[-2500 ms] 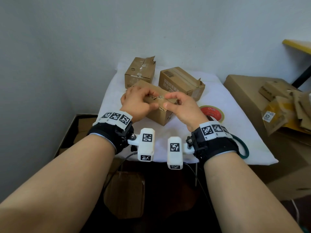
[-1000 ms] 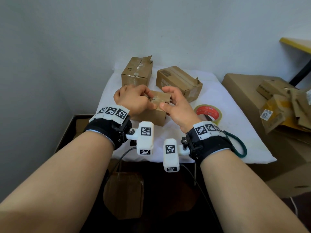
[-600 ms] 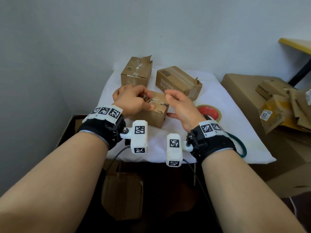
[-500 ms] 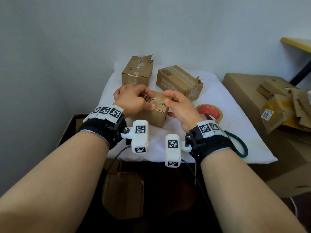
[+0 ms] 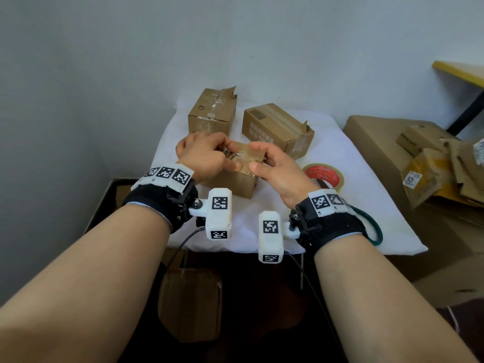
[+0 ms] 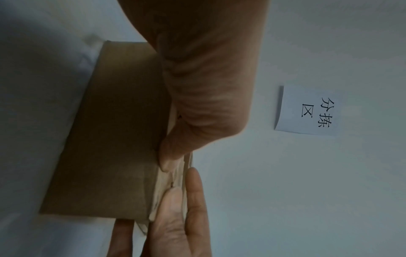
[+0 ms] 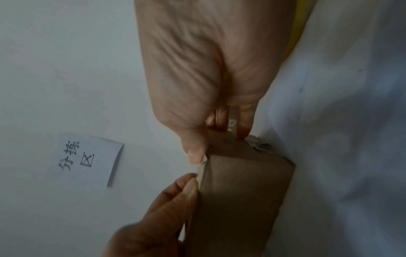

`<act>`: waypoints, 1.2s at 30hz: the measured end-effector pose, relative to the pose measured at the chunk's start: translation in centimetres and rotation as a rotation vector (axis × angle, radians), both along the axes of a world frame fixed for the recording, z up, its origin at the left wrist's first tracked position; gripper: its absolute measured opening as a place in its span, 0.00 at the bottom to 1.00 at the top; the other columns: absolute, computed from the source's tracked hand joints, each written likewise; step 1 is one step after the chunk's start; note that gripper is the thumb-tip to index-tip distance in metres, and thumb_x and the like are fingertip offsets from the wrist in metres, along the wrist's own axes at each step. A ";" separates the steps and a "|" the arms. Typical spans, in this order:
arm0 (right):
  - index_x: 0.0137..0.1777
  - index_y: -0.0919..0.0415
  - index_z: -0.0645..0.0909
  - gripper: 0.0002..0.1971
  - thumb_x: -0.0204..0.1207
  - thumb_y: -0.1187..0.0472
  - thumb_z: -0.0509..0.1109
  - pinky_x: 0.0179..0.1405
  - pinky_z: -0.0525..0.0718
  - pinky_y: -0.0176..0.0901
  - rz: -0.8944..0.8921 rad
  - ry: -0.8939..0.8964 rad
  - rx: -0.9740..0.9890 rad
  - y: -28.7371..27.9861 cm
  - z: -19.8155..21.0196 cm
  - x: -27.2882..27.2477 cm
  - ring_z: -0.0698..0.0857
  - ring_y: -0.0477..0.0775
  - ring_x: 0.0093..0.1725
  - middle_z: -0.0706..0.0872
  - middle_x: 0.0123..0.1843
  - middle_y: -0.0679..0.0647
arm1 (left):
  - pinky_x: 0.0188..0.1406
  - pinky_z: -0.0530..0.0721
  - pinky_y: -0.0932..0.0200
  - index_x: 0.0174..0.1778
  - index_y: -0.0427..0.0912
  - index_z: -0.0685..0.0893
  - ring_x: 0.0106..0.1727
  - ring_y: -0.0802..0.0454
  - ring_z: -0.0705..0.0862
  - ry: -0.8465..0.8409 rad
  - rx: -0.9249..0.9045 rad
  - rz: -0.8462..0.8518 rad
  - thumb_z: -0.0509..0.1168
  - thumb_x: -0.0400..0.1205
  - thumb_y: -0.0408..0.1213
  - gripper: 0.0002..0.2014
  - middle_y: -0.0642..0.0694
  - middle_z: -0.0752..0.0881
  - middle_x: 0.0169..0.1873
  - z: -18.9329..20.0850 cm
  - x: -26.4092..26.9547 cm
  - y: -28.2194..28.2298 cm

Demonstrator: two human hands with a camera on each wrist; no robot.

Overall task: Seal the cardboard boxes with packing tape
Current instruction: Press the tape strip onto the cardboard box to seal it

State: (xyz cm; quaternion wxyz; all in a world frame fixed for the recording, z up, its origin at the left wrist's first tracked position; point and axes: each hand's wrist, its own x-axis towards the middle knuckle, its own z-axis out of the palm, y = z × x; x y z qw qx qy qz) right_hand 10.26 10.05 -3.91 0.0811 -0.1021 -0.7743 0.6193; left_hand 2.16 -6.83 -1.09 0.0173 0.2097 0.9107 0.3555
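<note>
A small brown cardboard box (image 5: pixel 235 183) stands near the front of the white-covered table (image 5: pixel 353 179). My left hand (image 5: pixel 230 157) curls over the left part of the box top, its thumb on the near top edge. My right hand (image 5: pixel 263 159) grips the right part of the top, thumb on the near edge and fingers over the far side. In the left wrist view the left thumb presses the top edge of the box (image 6: pixel 110 139). In the right wrist view the right-hand fingers (image 7: pixel 243 128) hook over the box (image 7: pixel 241 191). A packing tape roll (image 5: pixel 324 175) lies flat to the right.
Two more cardboard boxes (image 5: pixel 212 111) (image 5: pixel 277 129) stand at the back of the table. Green-handled scissors (image 5: pixel 373 227) lie by my right wrist. A large carton (image 5: pixel 379 137) with flattened cardboard on it stands on the right. The wall behind is close.
The box has been drawn a little nearer. My right hand lifted off the top for a moment and now grips it again. My left hand has stayed on the box.
</note>
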 end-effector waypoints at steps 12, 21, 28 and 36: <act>0.61 0.24 0.79 0.22 0.65 0.39 0.74 0.77 0.78 0.58 -0.004 -0.016 0.090 -0.4 -0.5 -0.1 0.81 0.49 0.72 0.82 0.72 0.47 | 0.84 0.46 0.35 0.74 0.59 0.70 0.83 0.43 0.57 -0.084 -0.052 0.134 0.78 0.66 0.56 0.40 0.49 0.64 0.80 -0.3 0.1 0.5; 0.64 0.26 0.76 0.27 0.63 0.40 0.76 0.74 0.79 0.58 0.019 0.006 0.147 -0.9 0.0 0.3 0.79 0.51 0.70 0.78 0.73 0.51 | 0.75 0.60 0.45 0.75 0.59 0.70 0.81 0.47 0.60 -0.062 0.011 0.097 0.78 0.68 0.53 0.39 0.50 0.66 0.78 -0.7 0.0 0.3; 0.54 0.26 0.77 0.28 0.53 0.44 0.82 0.69 0.84 0.61 -0.057 0.054 0.026 -1.2 -0.7 -0.6 0.82 0.58 0.68 0.80 0.70 0.55 | 0.80 0.61 0.41 0.75 0.62 0.70 0.81 0.49 0.61 -0.089 0.124 0.038 0.78 0.67 0.52 0.40 0.51 0.68 0.77 -1.0 0.0 -0.8; 0.72 0.35 0.73 0.28 0.70 0.39 0.71 0.72 0.81 0.58 -0.093 -0.033 0.027 -0.6 -0.6 -0.8 0.83 0.50 0.69 0.80 0.72 0.45 | 0.81 0.64 0.40 0.77 0.60 0.69 0.80 0.48 0.63 -0.134 0.197 0.060 0.79 0.58 0.57 0.48 0.51 0.67 0.77 -0.6 -0.3 -1.3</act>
